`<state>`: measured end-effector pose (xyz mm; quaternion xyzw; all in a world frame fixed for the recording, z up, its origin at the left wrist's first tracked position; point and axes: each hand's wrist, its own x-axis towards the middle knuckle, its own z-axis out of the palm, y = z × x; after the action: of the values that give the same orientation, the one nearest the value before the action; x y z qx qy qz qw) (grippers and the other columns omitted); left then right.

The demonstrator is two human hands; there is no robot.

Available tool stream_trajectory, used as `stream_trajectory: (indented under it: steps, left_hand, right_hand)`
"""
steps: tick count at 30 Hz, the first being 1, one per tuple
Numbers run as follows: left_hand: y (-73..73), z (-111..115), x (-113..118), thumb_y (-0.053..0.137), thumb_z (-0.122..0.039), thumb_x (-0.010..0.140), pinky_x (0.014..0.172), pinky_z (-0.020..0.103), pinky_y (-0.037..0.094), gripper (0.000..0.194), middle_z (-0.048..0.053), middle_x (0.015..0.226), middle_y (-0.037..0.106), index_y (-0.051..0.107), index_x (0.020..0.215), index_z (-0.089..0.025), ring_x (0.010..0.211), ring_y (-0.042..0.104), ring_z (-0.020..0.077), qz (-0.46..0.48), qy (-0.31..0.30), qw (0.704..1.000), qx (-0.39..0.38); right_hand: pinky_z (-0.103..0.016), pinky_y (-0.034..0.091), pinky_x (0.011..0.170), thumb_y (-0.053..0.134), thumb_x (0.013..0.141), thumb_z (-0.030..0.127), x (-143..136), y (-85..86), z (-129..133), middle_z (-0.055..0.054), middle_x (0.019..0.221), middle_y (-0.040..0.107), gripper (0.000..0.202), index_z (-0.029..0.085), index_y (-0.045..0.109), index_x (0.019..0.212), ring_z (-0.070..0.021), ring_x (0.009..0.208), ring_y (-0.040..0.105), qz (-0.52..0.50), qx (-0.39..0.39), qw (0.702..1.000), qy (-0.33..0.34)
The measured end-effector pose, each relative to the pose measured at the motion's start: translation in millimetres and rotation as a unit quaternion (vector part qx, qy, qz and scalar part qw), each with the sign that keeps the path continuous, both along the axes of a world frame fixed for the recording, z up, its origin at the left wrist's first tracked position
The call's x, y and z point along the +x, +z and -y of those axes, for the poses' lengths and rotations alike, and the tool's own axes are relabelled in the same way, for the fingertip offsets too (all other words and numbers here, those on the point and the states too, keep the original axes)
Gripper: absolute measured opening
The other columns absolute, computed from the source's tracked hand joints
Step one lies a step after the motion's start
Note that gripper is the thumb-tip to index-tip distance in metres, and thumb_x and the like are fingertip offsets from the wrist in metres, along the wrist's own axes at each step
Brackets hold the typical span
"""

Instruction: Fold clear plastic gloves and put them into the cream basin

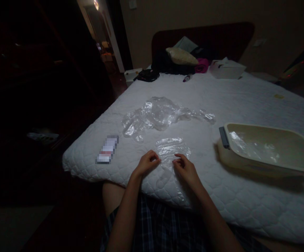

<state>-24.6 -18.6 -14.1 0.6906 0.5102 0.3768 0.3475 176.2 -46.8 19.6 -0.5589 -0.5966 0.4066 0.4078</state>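
A clear plastic bag (170,148) lies on the bed's front part, its lower end trailing over the quilted edge. My left hand (148,163) pinches the left side of this bag between thumb and fingertips. On the opposite side, my right hand (185,168) grips the bag with thumb and fingers, one finger raised a little. Just beyond both hands spreads a heap of crumpled clear plastic bags (158,113); how many is hard to tell.
A cream plastic tub (262,168) with a grey handle holds clear plastic at right. A pixelated phone-shaped object (107,149) lies left. Farther back are a white box (226,69), a pillow (182,56), a pink roll (201,65) and a black bag (148,75).
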Motion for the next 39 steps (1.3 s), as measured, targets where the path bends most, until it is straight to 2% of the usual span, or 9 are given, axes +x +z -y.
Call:
stream_trajectory:
  steps: [14, 17, 20, 23, 27, 32, 34, 36, 39]
  left_hand:
    - [-2.0, 1, 0, 0.057, -0.026, 0.073, 0.059, 0.022, 0.035, 0.01, 0.0, 0.074, 0.05, 0.055, 0.071, -0.016, 0.065, 0.045, 0.0103, 0.04, 0.006, 0.999, -0.012]
    - [-3.1, 1, 1, 0.058, -0.026, 0.071, 0.058, 0.022, 0.034, 0.01, -0.001, 0.073, 0.051, 0.056, 0.072, -0.016, 0.064, 0.044, 0.0102, 0.04, 0.014, 0.999, -0.014]
    - [-3.5, 1, 1, 0.059, -0.026, 0.07, 0.057, 0.022, 0.034, 0.011, -0.002, 0.071, 0.051, 0.058, 0.076, -0.017, 0.062, 0.042, 0.01, 0.038, 0.026, 0.999, -0.022]
    - [-2.4, 2, 0, 0.059, -0.025, 0.07, 0.058, 0.022, 0.035, 0.012, -0.001, 0.071, 0.052, 0.059, 0.079, -0.017, 0.062, 0.043, 0.0102, 0.038, 0.026, 0.999, -0.02]
    - [-0.4, 2, 0, 0.058, -0.022, 0.071, 0.062, 0.023, 0.037, 0.008, 0.001, 0.078, 0.054, 0.062, 0.076, -0.017, 0.069, 0.048, 0.0115, 0.023, -0.003, 1.0, 0.006]
    - [-2.8, 1, 0, 0.056, -0.022, 0.073, 0.063, 0.023, 0.038, 0.01, 0.002, 0.081, 0.055, 0.063, 0.078, -0.018, 0.069, 0.049, 0.0113, 0.017, -0.006, 1.0, 0.019]
    - [-4.4, 0, 0, 0.056, -0.023, 0.074, 0.062, 0.023, 0.038, 0.01, 0.002, 0.081, 0.055, 0.064, 0.079, -0.018, 0.069, 0.05, 0.0115, 0.021, -0.003, 1.0, 0.019]
    - [-5.4, 0, 0, 0.056, -0.023, 0.073, 0.063, 0.023, 0.039, 0.01, 0.002, 0.081, 0.055, 0.064, 0.079, -0.018, 0.07, 0.05, 0.012, 0.025, -0.001, 1.0, 0.018]
    - [-5.5, 0, 1, 0.056, -0.023, 0.074, 0.063, 0.024, 0.039, 0.01, 0.002, 0.08, 0.055, 0.063, 0.079, -0.018, 0.071, 0.05, 0.0121, 0.029, 0.002, 0.999, 0.02]
  right_hand:
    - [-0.026, 0.044, 0.061, 0.046, 0.076, 0.028, 2, -6.4, -2, -0.003, 0.074, 0.06, 0.029, 0.016, 0.056, 0.101, -0.0141, 0.062, 0.056, 0.097, 0.053, 0.994, -0.013]
    - [-0.027, 0.043, 0.063, 0.047, 0.076, 0.025, 2, -7.9, -2, -0.004, 0.077, 0.059, 0.022, 0.017, 0.057, 0.093, -0.0149, 0.065, 0.054, 0.155, 0.093, 0.983, -0.026]
    - [-0.028, 0.042, 0.066, 0.046, 0.078, 0.023, 2, -7.8, -1, -0.005, 0.081, 0.057, 0.015, 0.017, 0.058, 0.085, -0.0157, 0.07, 0.053, 0.209, 0.126, 0.97, -0.011]
    - [-0.027, 0.042, 0.068, 0.044, 0.082, 0.021, 2, -7.2, 0, -0.006, 0.083, 0.056, 0.017, 0.018, 0.06, 0.082, -0.016, 0.074, 0.054, 0.252, 0.132, 0.958, 0.019]
    - [-0.026, 0.041, 0.069, 0.043, 0.084, 0.021, 1, -7.4, -1, -0.007, 0.082, 0.056, 0.02, 0.018, 0.062, 0.078, -0.0169, 0.077, 0.054, 0.312, 0.13, 0.94, 0.038]
    - [-0.027, 0.043, 0.068, 0.042, 0.086, 0.023, 2, -0.7, -2, -0.008, 0.09, 0.055, 0.02, 0.017, 0.06, 0.09, -0.0171, 0.079, 0.055, 0.312, 0.142, 0.939, 0.021]
    - [-0.028, 0.044, 0.069, 0.041, 0.086, 0.023, 2, 4.7, 4, -0.009, 0.092, 0.055, 0.021, 0.017, 0.059, 0.096, -0.0181, 0.08, 0.055, 0.304, 0.171, 0.937, -0.002]
    - [-0.03, 0.044, 0.071, 0.043, 0.085, 0.023, -1, 7.9, 14, -0.009, 0.089, 0.057, 0.02, 0.017, 0.059, 0.096, -0.0193, 0.082, 0.054, 0.301, 0.216, 0.929, 0.007]
    - [-0.032, 0.043, 0.069, 0.045, 0.085, 0.023, -9, 2.3, 36, -0.009, 0.083, 0.06, 0.017, 0.016, 0.061, 0.089, -0.0191, 0.078, 0.055, 0.316, 0.315, 0.89, 0.091]
